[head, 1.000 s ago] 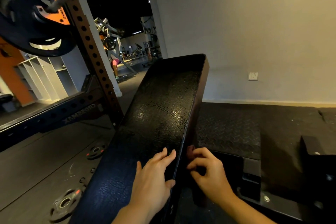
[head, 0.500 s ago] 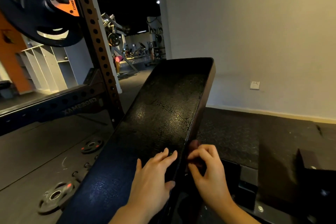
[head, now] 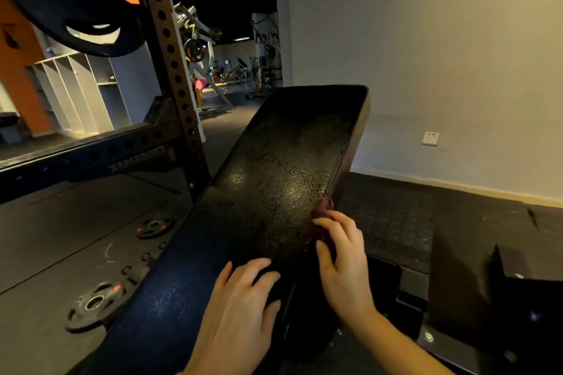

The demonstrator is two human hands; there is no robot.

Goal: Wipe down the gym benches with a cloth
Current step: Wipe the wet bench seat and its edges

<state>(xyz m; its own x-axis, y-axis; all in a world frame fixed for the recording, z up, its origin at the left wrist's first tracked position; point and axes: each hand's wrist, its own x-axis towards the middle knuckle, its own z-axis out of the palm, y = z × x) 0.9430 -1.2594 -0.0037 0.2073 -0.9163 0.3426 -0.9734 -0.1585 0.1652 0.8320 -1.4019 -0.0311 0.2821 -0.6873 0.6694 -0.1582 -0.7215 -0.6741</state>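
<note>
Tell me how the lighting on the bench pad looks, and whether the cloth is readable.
Head view: dim, warm light; a soft sheen glares off the black textured bench pad; the small reddish cloth under the right hand is dark and blurry; wide-angle distortion bends the edges.

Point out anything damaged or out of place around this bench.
The bench pad looks cracked and crazed across its upper middle, where the light catches it. Two small weight plates lie loose on the floor left of the bench. Nothing appears spilled.
</note>
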